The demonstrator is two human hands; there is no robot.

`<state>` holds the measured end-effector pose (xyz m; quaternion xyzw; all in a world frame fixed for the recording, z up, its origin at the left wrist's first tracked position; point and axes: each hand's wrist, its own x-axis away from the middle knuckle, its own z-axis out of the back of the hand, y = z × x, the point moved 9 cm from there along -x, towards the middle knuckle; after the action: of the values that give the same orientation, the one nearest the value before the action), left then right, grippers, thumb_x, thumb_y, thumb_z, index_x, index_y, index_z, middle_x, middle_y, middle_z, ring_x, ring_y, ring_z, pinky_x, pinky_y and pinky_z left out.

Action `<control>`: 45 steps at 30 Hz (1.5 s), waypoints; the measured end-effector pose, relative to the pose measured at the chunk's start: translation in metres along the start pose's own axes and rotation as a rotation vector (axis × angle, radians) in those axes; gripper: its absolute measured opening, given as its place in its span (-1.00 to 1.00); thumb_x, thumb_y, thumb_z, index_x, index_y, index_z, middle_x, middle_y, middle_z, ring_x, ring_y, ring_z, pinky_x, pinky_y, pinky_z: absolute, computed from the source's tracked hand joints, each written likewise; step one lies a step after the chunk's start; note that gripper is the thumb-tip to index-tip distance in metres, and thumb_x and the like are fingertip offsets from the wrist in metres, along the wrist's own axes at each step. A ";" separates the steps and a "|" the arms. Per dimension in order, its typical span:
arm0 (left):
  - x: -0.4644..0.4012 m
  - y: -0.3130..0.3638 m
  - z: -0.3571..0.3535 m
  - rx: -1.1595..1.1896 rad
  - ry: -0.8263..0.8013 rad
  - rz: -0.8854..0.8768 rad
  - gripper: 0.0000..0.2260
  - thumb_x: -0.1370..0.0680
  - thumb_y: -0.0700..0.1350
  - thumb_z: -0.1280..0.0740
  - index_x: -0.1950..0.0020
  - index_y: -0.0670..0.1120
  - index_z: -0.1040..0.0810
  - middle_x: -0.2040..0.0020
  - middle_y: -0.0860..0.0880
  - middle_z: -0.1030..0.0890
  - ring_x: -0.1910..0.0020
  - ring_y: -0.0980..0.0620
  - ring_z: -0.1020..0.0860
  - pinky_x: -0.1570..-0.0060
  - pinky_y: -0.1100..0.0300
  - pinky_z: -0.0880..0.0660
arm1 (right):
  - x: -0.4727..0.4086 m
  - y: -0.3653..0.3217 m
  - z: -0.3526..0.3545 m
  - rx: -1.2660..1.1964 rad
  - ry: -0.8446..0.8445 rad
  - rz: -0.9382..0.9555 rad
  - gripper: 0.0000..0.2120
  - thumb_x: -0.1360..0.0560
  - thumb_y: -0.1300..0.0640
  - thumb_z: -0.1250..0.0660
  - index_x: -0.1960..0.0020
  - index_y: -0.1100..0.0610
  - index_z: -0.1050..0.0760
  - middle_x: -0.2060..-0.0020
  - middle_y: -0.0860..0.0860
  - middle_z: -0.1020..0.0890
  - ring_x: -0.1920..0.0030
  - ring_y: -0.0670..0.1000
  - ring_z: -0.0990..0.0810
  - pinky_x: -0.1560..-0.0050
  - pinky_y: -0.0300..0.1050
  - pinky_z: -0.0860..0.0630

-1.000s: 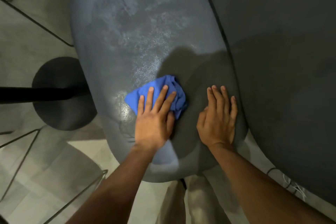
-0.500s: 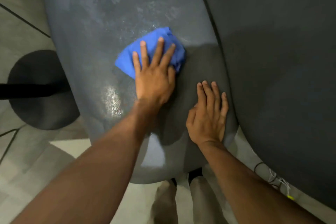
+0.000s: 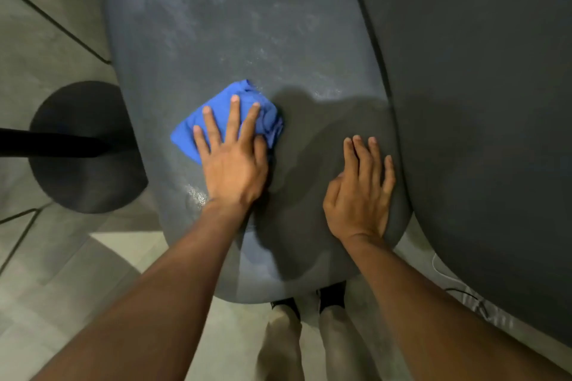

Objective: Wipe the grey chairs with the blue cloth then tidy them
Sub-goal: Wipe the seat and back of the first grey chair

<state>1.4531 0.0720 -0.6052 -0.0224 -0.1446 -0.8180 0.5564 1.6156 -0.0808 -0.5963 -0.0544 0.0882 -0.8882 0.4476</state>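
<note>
Blue cloth (image 3: 229, 119) slid back nearward; grey chair (image 3: 247, 40) lengthwise away.

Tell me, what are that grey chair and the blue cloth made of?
The grey chair looks like smooth moulded plastic or a vinyl-type covering; wet streaks glint on it, so it can't be told apart for sure. The blue cloth looks like soft woven fabric, perhaps microfibre, bunching in folds under the left hand.
</note>
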 end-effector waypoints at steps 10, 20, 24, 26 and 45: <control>0.135 0.005 -0.008 -0.008 -0.114 -0.381 -0.53 -0.67 0.07 -0.10 -0.60 0.10 -0.34 -0.63 0.09 -0.27 -0.64 -0.13 -0.15 -0.58 -0.19 -0.11 | 0.000 0.002 -0.002 -0.036 -0.002 0.018 -0.40 -0.52 0.06 -0.03 -0.55 0.15 -0.30 -0.54 0.08 -0.34 -0.60 0.09 -0.17 -0.59 0.18 -0.05; 0.175 0.013 -0.011 -0.074 -0.112 -0.098 -0.50 -0.67 0.07 -0.04 -0.60 0.04 -0.35 -0.63 0.01 -0.28 -0.60 -0.27 -0.21 -0.51 -0.32 -0.20 | -0.001 0.010 0.006 -0.236 0.078 0.012 -0.50 -0.50 0.20 -0.16 -0.42 0.16 -0.48 -0.44 0.08 -0.48 -0.54 0.12 -0.32 -0.56 0.19 -0.14; 0.174 0.061 -0.017 -0.076 -0.146 -0.222 -0.50 -0.66 0.08 -0.06 -0.60 0.04 -0.35 -0.62 -0.01 -0.29 -0.60 -0.27 -0.23 -0.51 -0.32 -0.21 | -0.008 0.018 0.004 -0.461 -0.075 -0.085 -0.48 -0.48 0.14 -0.17 -0.42 0.12 -0.49 -0.46 0.05 -0.47 -0.56 0.08 -0.29 -0.57 0.09 0.00; 0.175 0.074 -0.017 -0.038 -0.186 -0.310 -0.50 -0.67 0.09 -0.05 -0.61 0.06 -0.33 -0.63 0.01 -0.27 -0.62 -0.23 -0.18 -0.53 -0.30 -0.18 | -0.009 0.017 0.012 -0.592 -0.121 -0.136 -0.49 -0.50 0.08 -0.11 -0.40 0.11 -0.52 -0.43 0.05 -0.50 -0.54 0.09 -0.31 -0.59 0.13 -0.04; 0.113 -0.035 0.029 0.310 -0.062 0.061 -0.62 -0.72 0.00 -0.07 -0.48 -0.03 -0.47 -0.59 -0.04 -0.34 -0.65 -0.14 -0.10 -0.60 -0.14 -0.09 | 0.105 -0.093 -0.002 -0.010 -0.319 0.516 -0.48 -0.65 -0.25 -0.03 -0.52 -0.06 -0.36 -0.54 -0.02 -0.36 -0.57 0.11 -0.23 -0.55 0.20 -0.14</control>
<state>1.3740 -0.0107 -0.5623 0.0342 -0.2853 -0.7674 0.5732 1.4803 -0.1110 -0.5770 -0.1714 0.0323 -0.7250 0.6663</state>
